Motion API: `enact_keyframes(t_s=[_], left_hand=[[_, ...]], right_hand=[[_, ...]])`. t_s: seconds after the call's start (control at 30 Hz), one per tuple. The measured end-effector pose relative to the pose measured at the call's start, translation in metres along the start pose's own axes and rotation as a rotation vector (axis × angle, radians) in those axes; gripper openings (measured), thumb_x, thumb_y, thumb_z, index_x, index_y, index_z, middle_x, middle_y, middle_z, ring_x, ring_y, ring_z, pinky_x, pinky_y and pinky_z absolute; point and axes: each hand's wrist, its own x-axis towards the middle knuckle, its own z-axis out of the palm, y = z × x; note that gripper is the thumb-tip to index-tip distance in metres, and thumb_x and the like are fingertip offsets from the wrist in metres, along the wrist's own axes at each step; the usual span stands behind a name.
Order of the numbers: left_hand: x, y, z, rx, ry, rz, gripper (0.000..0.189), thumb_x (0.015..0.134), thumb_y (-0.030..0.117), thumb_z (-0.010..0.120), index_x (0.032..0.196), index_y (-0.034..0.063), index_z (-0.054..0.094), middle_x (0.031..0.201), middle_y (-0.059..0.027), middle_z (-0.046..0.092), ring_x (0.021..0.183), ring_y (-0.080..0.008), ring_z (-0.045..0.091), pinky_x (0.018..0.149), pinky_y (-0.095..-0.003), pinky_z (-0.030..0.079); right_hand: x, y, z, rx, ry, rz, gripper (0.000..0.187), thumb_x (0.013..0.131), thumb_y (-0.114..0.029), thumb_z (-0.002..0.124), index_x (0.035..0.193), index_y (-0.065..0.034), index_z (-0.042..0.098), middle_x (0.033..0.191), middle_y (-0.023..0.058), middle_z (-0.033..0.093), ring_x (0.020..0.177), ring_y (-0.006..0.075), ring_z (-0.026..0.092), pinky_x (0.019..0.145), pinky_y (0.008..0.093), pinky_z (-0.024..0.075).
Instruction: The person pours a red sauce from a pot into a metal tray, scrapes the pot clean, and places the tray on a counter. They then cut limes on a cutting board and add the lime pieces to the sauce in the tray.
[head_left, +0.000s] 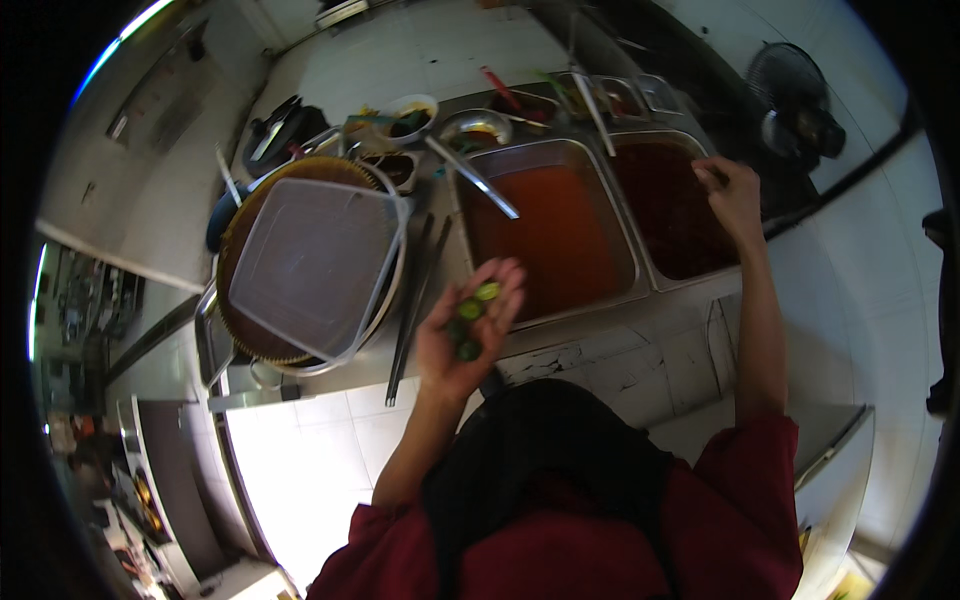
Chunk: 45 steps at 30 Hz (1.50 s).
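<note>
My left hand (474, 330) is palm up, cradling several small green citrus fruits (470, 309). Some of them are cut, with their pale green flesh showing. Close beyond that hand lies a steel pan of orange-red liquid (555, 225), with a metal handle (480, 184) reaching over it. Over the right rim of a second pan, filled with dark red liquid (667, 210), hovers my right hand (729, 193). Its thumb and fingers are drawn together at the tips. Whether something small sits between them is too blurred to tell.
To the left, a clear plastic lid (319, 262) rests over a large round pot with a woven rim (232, 300). Long dark chopsticks (420, 307) lie beside it. Behind stand a metal bowl (476, 129), a white bowl (412, 116) and small steel containers (619, 97). A fan (787, 97) is at right.
</note>
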Motion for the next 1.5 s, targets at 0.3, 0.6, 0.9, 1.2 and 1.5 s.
enact_keyframes(t_s=[0.3,0.6,0.9,1.2,1.5], left_hand=[[0.042,-0.037,-0.001,-0.095,-0.120,-0.206,0.047,0.109,0.034,0.035,0.130,-0.0040,0.053,0.135,-0.0194,0.055,0.131,-0.0313,0.051,0.118,-0.0439,0.035],[0.034,-0.031,-0.022,-0.017,0.076,-0.239,0.030,0.106,0.034,0.049,0.112,0.0063,0.059,0.102,-0.0043,0.061,0.091,-0.0140,0.060,0.080,-0.0294,0.055],[0.032,-0.038,-0.004,0.085,0.096,-0.144,0.047,0.108,0.038,0.040,0.121,-0.0042,0.055,0.120,-0.0152,0.059,0.113,-0.0260,0.060,0.103,-0.0378,0.049],[0.019,-0.014,-0.004,-0.030,-0.028,-0.022,0.056,0.110,0.030,0.033,0.144,-0.0137,0.033,0.149,-0.0310,0.040,0.142,-0.0403,0.039,0.122,-0.0454,0.032],[0.009,-0.007,-0.009,-0.085,-0.023,0.018,0.057,0.111,0.030,0.029,0.147,-0.0134,0.031,0.150,-0.0315,0.039,0.144,-0.0407,0.037,0.123,-0.0460,0.030]], right_hand=[[-0.083,-0.145,0.054,0.376,-0.376,-0.469,0.017,0.088,0.000,0.065,0.104,-0.0011,0.072,0.107,0.0132,0.068,0.097,0.0273,0.062,0.085,0.0375,0.0518],[-0.105,-0.175,0.064,0.245,-0.538,-0.503,0.013,0.083,-0.002,0.068,0.094,0.0023,0.065,0.101,0.0119,0.061,0.093,0.0277,0.055,0.082,0.0420,0.0485],[-0.104,-0.169,0.047,0.615,-0.433,-0.281,0.016,0.083,0.006,0.066,0.096,-0.0020,0.068,0.099,0.0124,0.066,0.093,0.0264,0.065,0.079,0.0382,0.0537],[-0.049,-0.041,-0.025,0.436,-0.139,0.127,0.018,0.088,0.007,0.066,0.103,0.0022,0.074,0.106,0.0133,0.074,0.079,0.0145,0.066,0.071,0.0276,0.0547],[-0.011,0.035,-0.030,-0.068,-0.051,0.042,0.015,0.082,-0.004,0.071,0.095,-0.0041,0.078,0.089,0.0180,0.074,0.077,0.0269,0.070,0.072,0.0354,0.0527]])
